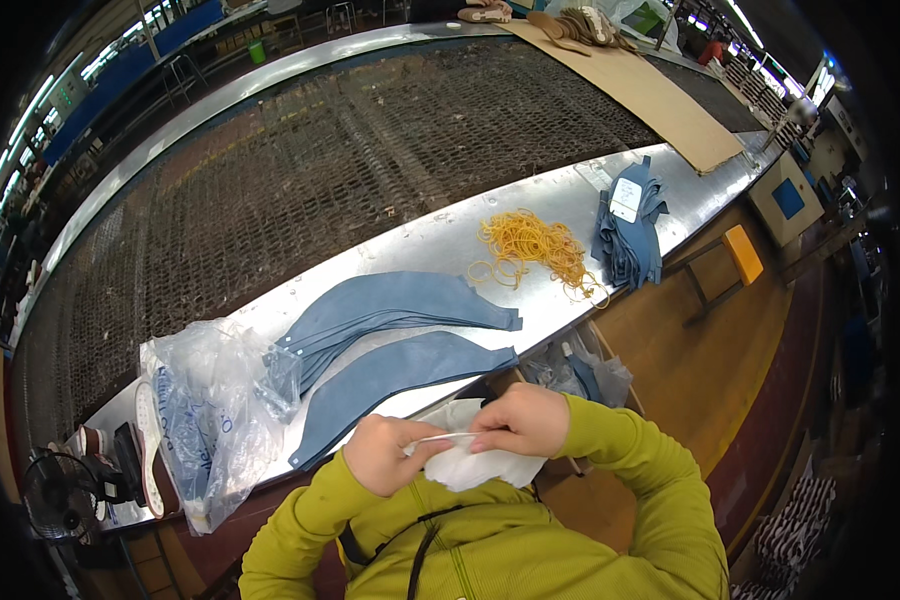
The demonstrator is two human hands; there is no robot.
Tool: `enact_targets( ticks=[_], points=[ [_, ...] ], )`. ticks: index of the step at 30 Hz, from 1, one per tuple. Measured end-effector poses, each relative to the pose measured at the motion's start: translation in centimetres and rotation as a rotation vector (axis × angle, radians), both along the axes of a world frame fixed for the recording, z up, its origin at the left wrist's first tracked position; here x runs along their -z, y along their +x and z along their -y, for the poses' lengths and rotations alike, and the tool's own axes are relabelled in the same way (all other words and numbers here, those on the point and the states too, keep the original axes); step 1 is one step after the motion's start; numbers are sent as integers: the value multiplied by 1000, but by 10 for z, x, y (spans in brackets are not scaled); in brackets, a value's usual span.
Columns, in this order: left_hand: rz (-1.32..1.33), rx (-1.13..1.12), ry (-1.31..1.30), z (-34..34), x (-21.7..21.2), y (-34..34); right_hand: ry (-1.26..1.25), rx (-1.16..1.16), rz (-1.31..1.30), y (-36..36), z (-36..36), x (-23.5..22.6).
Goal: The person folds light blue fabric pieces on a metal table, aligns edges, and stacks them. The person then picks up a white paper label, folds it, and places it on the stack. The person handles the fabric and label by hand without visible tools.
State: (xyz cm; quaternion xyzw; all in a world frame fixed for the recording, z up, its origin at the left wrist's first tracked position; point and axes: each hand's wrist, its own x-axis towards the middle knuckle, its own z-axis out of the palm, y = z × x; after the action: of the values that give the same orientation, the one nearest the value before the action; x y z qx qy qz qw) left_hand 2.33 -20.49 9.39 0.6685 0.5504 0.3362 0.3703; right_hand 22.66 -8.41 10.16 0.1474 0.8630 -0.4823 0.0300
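Note:
A thin white sheet, soft like cloth or tissue, is stretched between my hands in front of my body. My left hand pinches its left side between thumb and fingers. My right hand has closed on its upper edge, the fingertips pressed together. Just beyond, on the metal table edge, lies a single curved blue-grey piece of flat material. Behind it is a fanned stack of similar blue-grey pieces.
A clear plastic bag lies at the left, beside a white-soled shoe and a small black fan. Yellow rubber bands lie heaped near a labelled blue-grey bundle. A wide mesh conveyor and a cardboard sheet stretch behind.

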Motion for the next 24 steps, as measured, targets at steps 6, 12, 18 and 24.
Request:
enact_targets(
  ticks=[6,12,18,24],
  points=[
    [-153,100,-100,-18,7,-16,8,217,313,57,1,11],
    [-96,130,-16,-79,15,19,-248,696,-371,34,27,46],
    [-234,-112,419,-97,37,21,-316,1002,-511,9,20,85],
    [-385,47,538,-94,76,41,-322,1076,-603,7,24,121]
  ],
)
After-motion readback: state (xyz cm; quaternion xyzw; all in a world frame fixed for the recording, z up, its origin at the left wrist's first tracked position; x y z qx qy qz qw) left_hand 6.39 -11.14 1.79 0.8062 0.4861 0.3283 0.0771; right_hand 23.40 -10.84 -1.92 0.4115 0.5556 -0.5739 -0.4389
